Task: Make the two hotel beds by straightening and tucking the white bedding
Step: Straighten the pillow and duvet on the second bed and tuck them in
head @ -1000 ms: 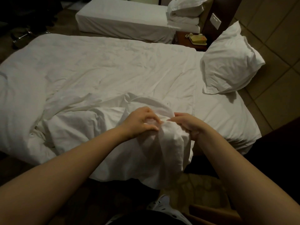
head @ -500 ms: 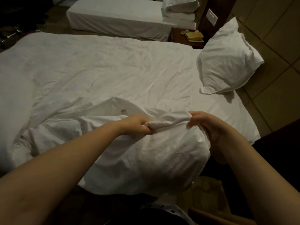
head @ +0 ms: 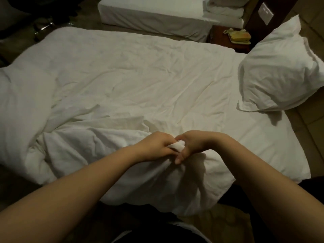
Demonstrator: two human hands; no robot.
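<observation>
The left hand (head: pixel 154 148) and right hand (head: pixel 190 146) are touching each other and both are gripping a bunched corner of the white duvet (head: pixel 122 95), which is lying crumpled across the near bed (head: pixel 263 146). A pillow (head: pixel 280 67) is resting far to the right of the grip.

We see both bare forearms reaching forward from the lower corners and meeting at mid-frame. Our left hand (head: pixel 154 146) is curled, knuckles up. Our right hand (head: pixel 192 143) bends down at the wrist, touching the left. The fingers (head: pixel 179 157) of both hands pinch one bunched wad of bedding (head: pixel 178 146) between them.
</observation>
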